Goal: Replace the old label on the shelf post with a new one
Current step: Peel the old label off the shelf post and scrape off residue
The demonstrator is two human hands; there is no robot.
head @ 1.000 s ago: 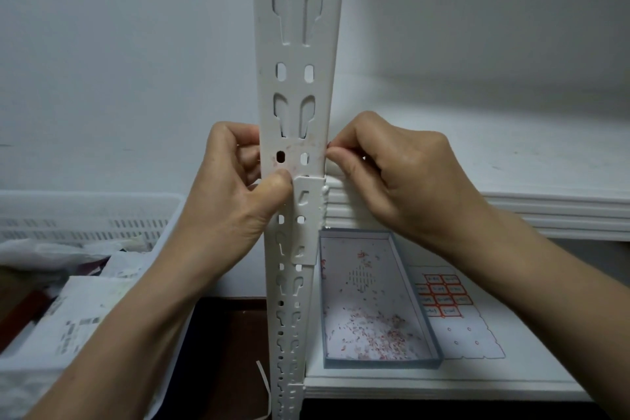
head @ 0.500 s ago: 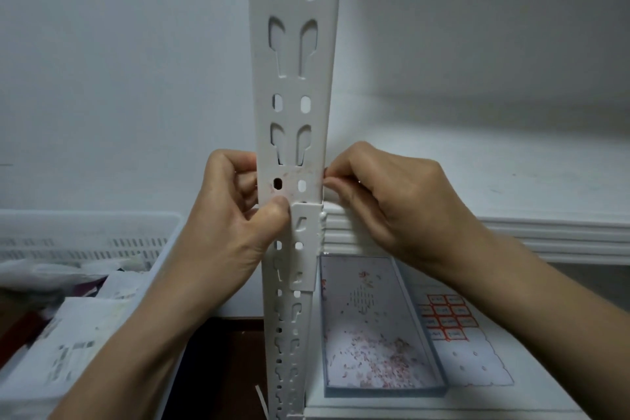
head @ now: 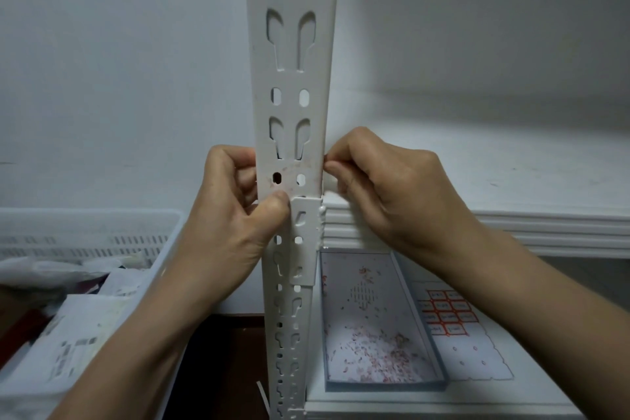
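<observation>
A white slotted shelf post (head: 292,78) stands upright in the middle of the view. A faint reddish patch of label residue (head: 293,172) marks the post just above its joint. My left hand (head: 235,215) grips the post from the left, its thumb pressed on the front just under the patch. My right hand (head: 385,187) is at the post's right edge, thumb and forefinger pinched together at the patch; whether they hold a scrap is too small to tell. A sheet of red-bordered labels (head: 446,315) lies on the lower shelf at the right.
A shallow grey-rimmed tray (head: 439,385) holding several reddish scraps sits on the lower shelf beside the post. The upper white shelf (head: 511,215) runs off to the right. A white slotted basket (head: 85,235) with papers and bags stands at the left.
The view has tilted up, so post and hands sit lower in the frame. My right fingertips stay pinched at the post's right edge; the left thumb stays pressed on the front.
</observation>
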